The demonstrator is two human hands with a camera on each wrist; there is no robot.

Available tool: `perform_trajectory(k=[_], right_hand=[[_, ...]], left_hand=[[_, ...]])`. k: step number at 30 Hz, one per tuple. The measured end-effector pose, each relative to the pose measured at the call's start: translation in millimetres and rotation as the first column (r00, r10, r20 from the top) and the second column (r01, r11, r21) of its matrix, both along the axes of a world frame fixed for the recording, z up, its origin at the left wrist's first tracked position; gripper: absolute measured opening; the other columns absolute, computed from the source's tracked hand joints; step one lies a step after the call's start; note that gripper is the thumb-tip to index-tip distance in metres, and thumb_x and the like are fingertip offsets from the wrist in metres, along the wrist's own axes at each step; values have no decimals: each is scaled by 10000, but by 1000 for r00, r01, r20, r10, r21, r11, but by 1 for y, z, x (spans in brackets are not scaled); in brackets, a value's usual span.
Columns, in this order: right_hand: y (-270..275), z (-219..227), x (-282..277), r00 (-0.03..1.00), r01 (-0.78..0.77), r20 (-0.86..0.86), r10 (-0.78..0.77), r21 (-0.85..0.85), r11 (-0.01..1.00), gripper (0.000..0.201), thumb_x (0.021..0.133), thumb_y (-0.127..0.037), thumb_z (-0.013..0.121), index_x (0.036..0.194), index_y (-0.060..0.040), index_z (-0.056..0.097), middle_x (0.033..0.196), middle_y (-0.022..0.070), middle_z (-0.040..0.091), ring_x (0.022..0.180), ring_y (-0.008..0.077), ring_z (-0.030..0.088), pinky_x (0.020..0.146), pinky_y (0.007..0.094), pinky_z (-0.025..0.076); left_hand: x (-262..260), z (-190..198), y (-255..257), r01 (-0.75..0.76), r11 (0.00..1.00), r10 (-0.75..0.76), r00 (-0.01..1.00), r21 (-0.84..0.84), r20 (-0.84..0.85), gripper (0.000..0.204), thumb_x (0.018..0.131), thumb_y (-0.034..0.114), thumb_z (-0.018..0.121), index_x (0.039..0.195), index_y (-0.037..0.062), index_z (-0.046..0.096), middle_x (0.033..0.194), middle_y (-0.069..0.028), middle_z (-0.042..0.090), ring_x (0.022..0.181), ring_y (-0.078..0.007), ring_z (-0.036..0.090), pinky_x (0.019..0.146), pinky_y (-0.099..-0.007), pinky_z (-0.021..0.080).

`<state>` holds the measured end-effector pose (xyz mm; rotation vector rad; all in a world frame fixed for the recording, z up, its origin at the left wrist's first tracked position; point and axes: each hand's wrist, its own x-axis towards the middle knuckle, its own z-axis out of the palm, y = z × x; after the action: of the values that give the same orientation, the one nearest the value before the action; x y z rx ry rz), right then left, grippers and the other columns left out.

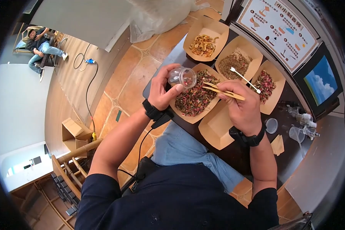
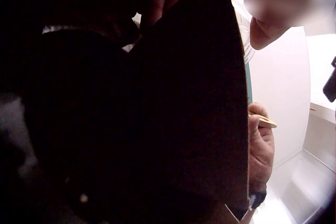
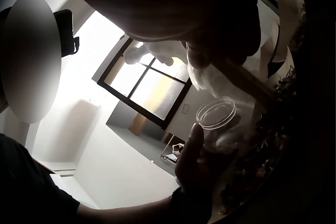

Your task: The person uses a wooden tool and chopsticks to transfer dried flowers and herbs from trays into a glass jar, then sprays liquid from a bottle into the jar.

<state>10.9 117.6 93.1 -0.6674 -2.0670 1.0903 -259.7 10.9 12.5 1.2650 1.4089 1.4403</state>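
My left hand [image 1: 161, 92] grips a small clear jar [image 1: 176, 76], its open mouth tilted toward the right hand. A few reddish bits show inside it. Below the jar sits a paper tray [image 1: 174, 109] heaped with mixed dried petals [image 1: 195, 100]. With its thumb and fingers, my right hand [image 1: 244, 109] pinches wooden tweezers [image 1: 228, 93], whose tips point at the jar over the petals. In the right wrist view, the jar [image 3: 218, 116] and left thumb [image 3: 193, 145] appear beyond the tweezers [image 3: 244, 79]. A dark shape covers much of the left wrist view; the right hand [image 2: 261, 153] shows past it.
Further trays hold yellowish dried pieces [image 1: 204, 45], brown seeds [image 1: 234, 63] and rosebuds [image 1: 265, 87]. A white stirrer [image 1: 245, 79] lies across two of them. Another tray [image 1: 216, 128] stands near the lap. At right are a round lid [image 1: 271, 125], small bottles [image 1: 304, 117] and a screen [image 1: 321, 82].
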Motion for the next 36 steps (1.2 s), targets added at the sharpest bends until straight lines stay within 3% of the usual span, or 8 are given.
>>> perform_trajectory(k=[5,10,20,31,36], right_hand=[[-2,-3,3,999,47,-22,-48,-70,996,156,943,19,787,1091,0,743,1033,141,768,886,263,757,797,341,584],[3,-9,7,981,98,-138,-135,-243,965,106,977,7,779,1079,17,752,1019,86,784,912,160,735,816,308,582],[2,-14,-1,995,61,-67,-68,-102,993,137,955,21,784,1084,26,740,969,114,763,834,186,713,764,307,555],[7,-11,7,974,76,-172,-148,-366,928,131,975,26,775,1104,29,753,1034,85,790,945,141,723,854,296,577],[9,-18,5,983,62,-146,-108,-293,954,135,972,18,780,1104,23,752,1050,84,792,944,148,721,851,304,577]], left_hand=[[0,3,0,-2,1000,2,1000,-1,-5,757,945,428,796,1477,-45,540,1282,-111,678,1179,-173,642,1059,-340,490],[1,2,0,-5,1000,5,1000,2,-14,753,947,436,791,1468,-49,543,1275,-117,681,1175,-180,646,1059,-344,490],[1,1,0,-3,1000,3,1000,6,-16,764,945,445,797,1467,-53,544,1272,-121,678,1185,-188,644,1070,-345,482],[-1,1,0,-14,1000,14,999,0,-42,768,929,457,804,1452,-48,558,1276,-136,676,1195,-204,641,1071,-361,482],[0,-1,0,-19,1000,18,1000,-8,-16,756,927,449,802,1449,-42,561,1269,-134,682,1192,-206,645,1069,-365,485]])
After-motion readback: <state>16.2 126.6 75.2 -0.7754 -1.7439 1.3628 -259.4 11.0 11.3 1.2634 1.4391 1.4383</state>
